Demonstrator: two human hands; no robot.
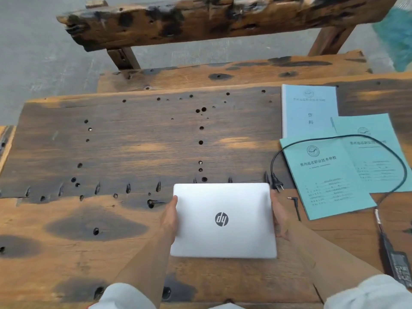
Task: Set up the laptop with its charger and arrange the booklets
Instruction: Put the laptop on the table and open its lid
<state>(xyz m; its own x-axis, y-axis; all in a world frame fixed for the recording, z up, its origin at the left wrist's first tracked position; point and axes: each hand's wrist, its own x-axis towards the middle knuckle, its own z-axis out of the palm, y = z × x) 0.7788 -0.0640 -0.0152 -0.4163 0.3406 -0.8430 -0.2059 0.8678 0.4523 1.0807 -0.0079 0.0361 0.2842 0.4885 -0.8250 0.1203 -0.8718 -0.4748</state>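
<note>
- The closed silver laptop lies lid-up near the middle of the counter's near edge, its logo upside down to the wearer.
- The left hand clasps the laptop's left edge, fingers pressed together along the side and tucked beneath it.
- The right hand clasps the right edge the same way, fingers together against the side.
- The counter is rough, dark-stained wood dotted with holes.
- Three booklets lie toward the right edge: a pale blue booklet farthest back, a teal booklet overlapping its near end, and a second teal booklet to the right, partly under the first teal one.
- The black charger cable loops across both teal booklets; its wall plug rests just beside the laptop's far right corner.
- The charger's barrel tip lies on the wood between the laptop and the nearer teal booklet.
- The charger brick sits at the near right corner.
- A wooden bench stands beyond the far edge.
</note>
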